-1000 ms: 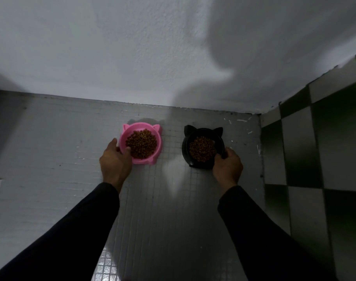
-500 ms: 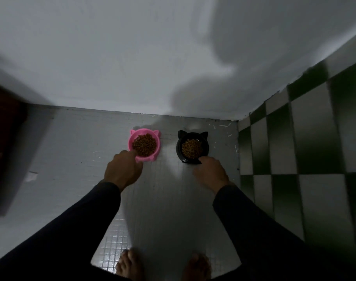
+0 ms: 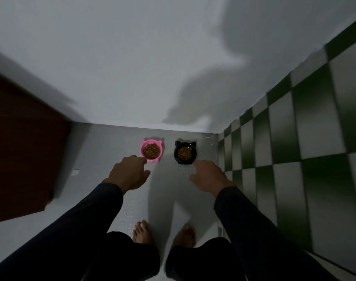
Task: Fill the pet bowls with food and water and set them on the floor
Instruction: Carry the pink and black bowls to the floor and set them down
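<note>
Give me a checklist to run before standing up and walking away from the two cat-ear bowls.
1. Pink cat-ear plastic bowl on the grey tiled floor: ok.
2. Black cat-ear bowl on the floor beside it, apart: ok.
3. Brown kibble in both: ok.
4. Water in any bowl: not ok, none visible.
5. Left hand empty: ok.
6. Right hand empty: ok.

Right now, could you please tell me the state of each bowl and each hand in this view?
pink bowl: on the floor, upright, filled with dry food, not held
black bowl: on the floor beside the pink one, upright, holding dry food, not held
left hand: empty, fingers relaxed, reaching toward the pink bowl's near rim; contact unclear
right hand: empty, fingers relaxed, near the black bowl, apart from it
</note>
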